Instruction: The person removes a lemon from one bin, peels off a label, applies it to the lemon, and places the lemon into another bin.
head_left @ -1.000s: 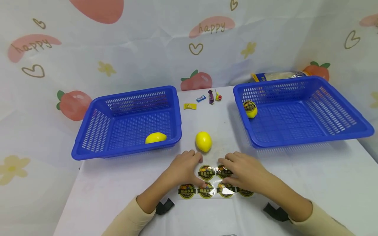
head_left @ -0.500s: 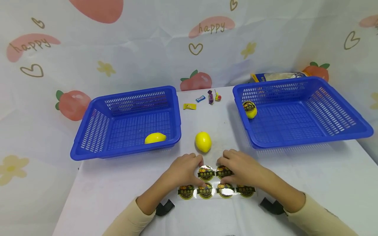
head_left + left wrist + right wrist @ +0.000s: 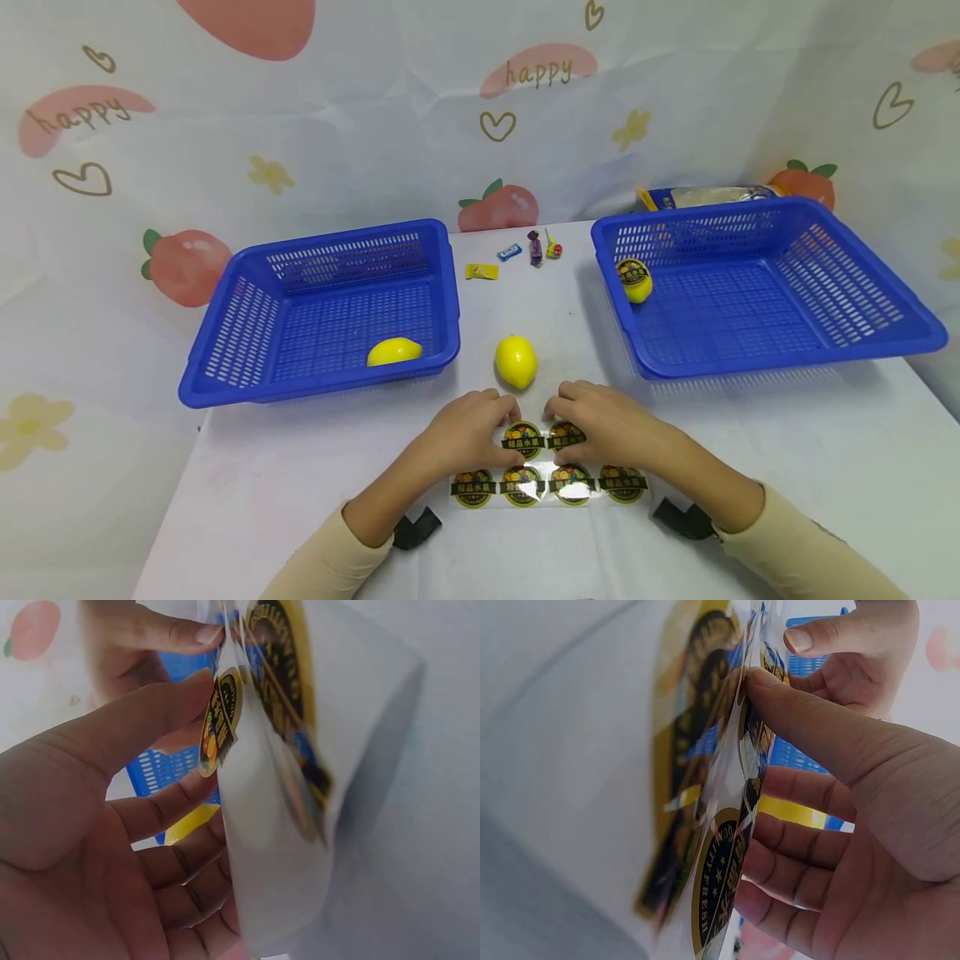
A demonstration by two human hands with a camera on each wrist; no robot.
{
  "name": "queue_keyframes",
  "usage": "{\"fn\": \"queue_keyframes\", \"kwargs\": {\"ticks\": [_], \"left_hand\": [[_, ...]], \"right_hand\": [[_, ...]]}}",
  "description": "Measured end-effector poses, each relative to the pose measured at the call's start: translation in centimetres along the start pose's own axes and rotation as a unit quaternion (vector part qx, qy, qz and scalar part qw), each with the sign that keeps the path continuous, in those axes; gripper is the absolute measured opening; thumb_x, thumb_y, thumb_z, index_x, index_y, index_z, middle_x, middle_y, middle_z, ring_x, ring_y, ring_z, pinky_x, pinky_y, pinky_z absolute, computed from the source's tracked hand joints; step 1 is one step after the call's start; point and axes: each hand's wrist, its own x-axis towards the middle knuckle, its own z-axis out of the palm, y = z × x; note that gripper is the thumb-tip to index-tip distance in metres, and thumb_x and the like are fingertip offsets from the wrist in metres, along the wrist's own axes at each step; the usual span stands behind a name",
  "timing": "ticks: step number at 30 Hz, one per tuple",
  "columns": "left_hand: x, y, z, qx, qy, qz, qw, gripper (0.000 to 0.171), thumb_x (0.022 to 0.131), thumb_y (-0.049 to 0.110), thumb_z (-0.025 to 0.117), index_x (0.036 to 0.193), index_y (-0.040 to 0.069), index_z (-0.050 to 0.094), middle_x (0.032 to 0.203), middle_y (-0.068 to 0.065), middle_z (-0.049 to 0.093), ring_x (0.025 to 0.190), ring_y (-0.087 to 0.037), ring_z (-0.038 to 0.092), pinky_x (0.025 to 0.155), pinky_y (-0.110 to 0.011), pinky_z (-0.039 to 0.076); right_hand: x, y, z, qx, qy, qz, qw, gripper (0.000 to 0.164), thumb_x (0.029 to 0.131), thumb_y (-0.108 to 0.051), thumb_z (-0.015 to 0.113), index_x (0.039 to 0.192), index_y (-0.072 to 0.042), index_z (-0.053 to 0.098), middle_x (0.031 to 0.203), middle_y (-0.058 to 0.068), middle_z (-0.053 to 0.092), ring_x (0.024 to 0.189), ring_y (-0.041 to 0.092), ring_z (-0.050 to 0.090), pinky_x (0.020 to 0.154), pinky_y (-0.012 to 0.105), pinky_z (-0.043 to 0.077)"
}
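Observation:
In the head view a clear sheet of round fruit stickers (image 3: 522, 486) lies on the table. My left hand (image 3: 470, 429) is at its left side, thumb tip over a sticker in the upper row and fingertips near the far edge. Mirroring it, my right hand (image 3: 611, 425) has its thumb and fingertips at the upper right sticker. Thumb and fingers stand apart on both hands; the wrist views show thumb tips touching the sticker sheet (image 3: 289, 682), (image 3: 720, 877). A lemon (image 3: 517, 362) sits just beyond the fingertips.
A blue basket (image 3: 322, 387) at left holds a plain lemon (image 3: 394, 351). Another blue basket (image 3: 787, 360) at right holds a stickered lemon (image 3: 638, 289). Several wrapped sweets, including a yellow one (image 3: 482, 272), lie at the back. A packet (image 3: 712, 196) is behind the right basket.
Both hands have drawn slightly closer together over the sheet. Their thumbs have moved up off the lower stickers, leaving the bottom row more exposed. Baskets and lemons stay put.

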Motion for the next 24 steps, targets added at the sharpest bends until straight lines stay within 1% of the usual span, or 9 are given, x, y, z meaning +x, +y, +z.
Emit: {"fn": "queue_keyframes", "kwargs": {"ticks": [5, 9, 16, 24], "left_hand": [[-0.10, 0.07, -0.14, -0.009, -0.002, 0.001, 1.0000, 0.040, 0.077, 0.040, 0.086, 0.104, 0.017, 0.067, 0.094, 0.005, 0.061, 0.086, -0.012, 0.056, 0.079, -0.030, 0.049], [-0.24, 0.10, -0.26, -0.014, 0.002, 0.007, 0.9999, 0.037, 0.079, 0.039, 0.085, 0.103, 0.017, 0.067, 0.094, 0.004, 0.062, 0.086, -0.013, 0.056, 0.078, -0.030, 0.049], [-0.42, 0.16, -0.29, -0.010, 0.010, 0.023, 0.9996, 0.028, 0.085, 0.034, 0.082, 0.099, 0.017, 0.066, 0.092, 0.004, 0.062, 0.084, -0.012, 0.055, 0.077, -0.030, 0.049], [-0.51, 0.27, -0.34, -0.010, 0.016, 0.031, 0.9993, 0.021, 0.087, 0.033, 0.080, 0.093, 0.018, 0.066, 0.090, 0.006, 0.061, 0.081, -0.011, 0.054, 0.076, -0.031, 0.049]], "right_hand": [[-0.03, 0.09, -0.01, 0.002, 0.004, -0.002, 1.000, 0.042, 0.073, -0.038, 0.089, 0.102, -0.016, 0.068, 0.091, -0.007, 0.054, 0.080, 0.010, 0.051, 0.071, 0.032, 0.048], [-0.02, 0.11, -0.02, -0.001, 0.007, -0.004, 1.000, 0.042, 0.073, -0.039, 0.090, 0.100, -0.016, 0.067, 0.090, -0.008, 0.054, 0.080, 0.010, 0.050, 0.070, 0.031, 0.048], [0.01, 0.20, 0.03, 0.001, 0.005, -0.001, 1.000, 0.041, 0.072, -0.040, 0.090, 0.098, -0.018, 0.066, 0.087, -0.009, 0.051, 0.078, 0.009, 0.048, 0.069, 0.031, 0.046], [0.02, 0.30, 0.07, 0.002, 0.007, -0.002, 1.000, 0.041, 0.072, -0.040, 0.089, 0.098, -0.018, 0.066, 0.088, -0.009, 0.051, 0.079, 0.010, 0.049, 0.070, 0.032, 0.047]]}}
